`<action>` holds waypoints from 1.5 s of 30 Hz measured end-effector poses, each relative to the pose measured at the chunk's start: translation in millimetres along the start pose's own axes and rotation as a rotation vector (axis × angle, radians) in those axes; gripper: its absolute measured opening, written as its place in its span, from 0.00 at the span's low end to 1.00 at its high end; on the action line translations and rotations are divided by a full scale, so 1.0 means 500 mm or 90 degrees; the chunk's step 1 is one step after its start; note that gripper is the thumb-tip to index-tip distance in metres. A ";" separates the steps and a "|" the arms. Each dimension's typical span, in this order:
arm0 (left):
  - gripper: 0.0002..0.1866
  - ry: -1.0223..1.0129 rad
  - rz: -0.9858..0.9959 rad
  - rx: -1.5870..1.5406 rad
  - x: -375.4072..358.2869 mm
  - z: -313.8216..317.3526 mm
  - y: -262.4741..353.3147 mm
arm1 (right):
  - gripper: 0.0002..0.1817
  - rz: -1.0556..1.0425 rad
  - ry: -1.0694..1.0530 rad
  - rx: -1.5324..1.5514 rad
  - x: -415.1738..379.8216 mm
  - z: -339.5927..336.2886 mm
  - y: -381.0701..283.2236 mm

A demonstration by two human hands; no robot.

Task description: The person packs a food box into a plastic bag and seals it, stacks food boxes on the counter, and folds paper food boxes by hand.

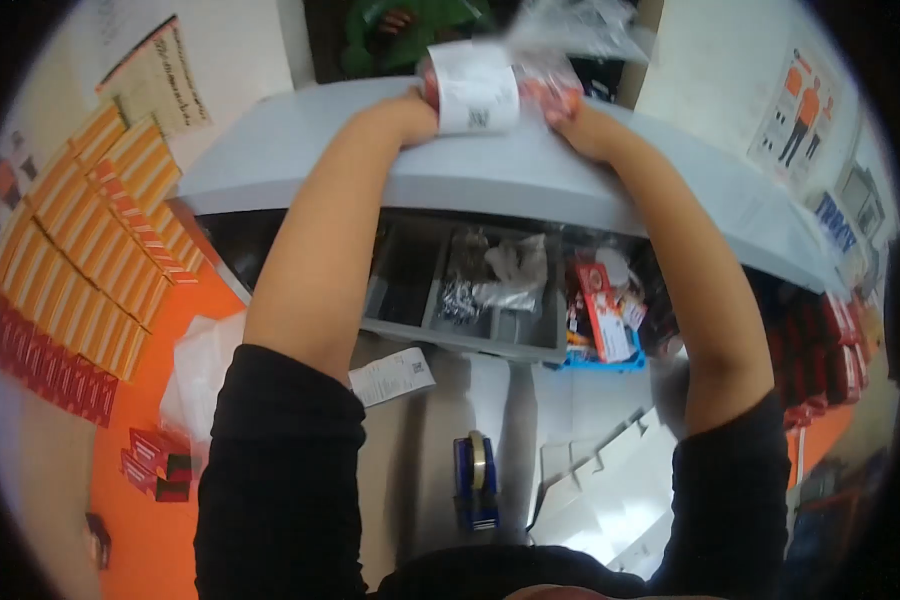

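Both arms stretch forward across the grey counter (350, 150). Between the hands is a plastic-wrapped red package (550, 88) with a white paper label (475, 88) that carries a printed code. My left hand (412, 116) is closed round the package's left end, its fingers mostly hidden behind it. At the right end, my right hand (583, 130) grips the wrapping, with the thumb side against the red part. Clear loose plastic (580, 28) shows just beyond the package.
Under the counter, a grey divided tray (510, 347) holds crumpled plastic, beside a blue basket (610, 366) of small packs. Lower down are a printed slip (400, 376), a tape dispenser (477, 480) and white flat cartons (610, 490). Orange-striped boxes (90, 240) are stacked at left.
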State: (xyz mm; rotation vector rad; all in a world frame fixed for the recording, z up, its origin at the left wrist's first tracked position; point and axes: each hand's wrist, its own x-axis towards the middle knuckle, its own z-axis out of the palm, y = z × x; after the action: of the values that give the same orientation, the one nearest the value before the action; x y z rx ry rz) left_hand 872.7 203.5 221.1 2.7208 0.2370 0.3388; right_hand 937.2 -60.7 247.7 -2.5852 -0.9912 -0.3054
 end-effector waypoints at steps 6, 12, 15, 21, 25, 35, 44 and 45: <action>0.54 0.046 -0.155 0.101 0.001 -0.016 0.011 | 0.34 0.097 -0.106 -0.147 0.081 0.026 -0.018; 0.54 0.029 -0.121 -0.083 -0.127 -0.090 0.058 | 0.30 0.034 0.311 -0.047 -0.031 -0.001 -0.001; 0.36 0.060 0.147 -0.281 -0.323 -0.102 0.057 | 0.25 -0.263 0.514 -0.034 -0.274 -0.070 -0.034; 0.08 -0.094 0.096 -0.944 -0.875 0.137 -0.111 | 0.08 0.356 0.142 0.027 -0.924 -0.078 0.076; 0.09 -0.062 -0.243 -1.003 -1.014 0.306 0.014 | 0.12 0.628 0.213 -0.021 -1.305 -0.011 0.149; 0.16 -0.470 0.173 -0.437 -0.982 0.415 0.412 | 0.09 0.636 0.112 -0.010 -1.401 0.028 0.333; 0.21 -0.315 0.286 -0.259 -1.039 0.727 0.707 | 0.16 0.644 0.174 0.124 -1.618 0.028 0.600; 0.28 -0.340 0.263 -0.236 -1.036 0.767 0.746 | 0.17 0.626 0.185 0.132 -1.630 0.038 0.637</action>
State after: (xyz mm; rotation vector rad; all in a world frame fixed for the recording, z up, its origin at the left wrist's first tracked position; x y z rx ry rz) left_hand 523.4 -381.6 -79.4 2.3610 -0.4907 -0.2228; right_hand 558.5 -763.9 -110.6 -2.3989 0.3618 -0.2656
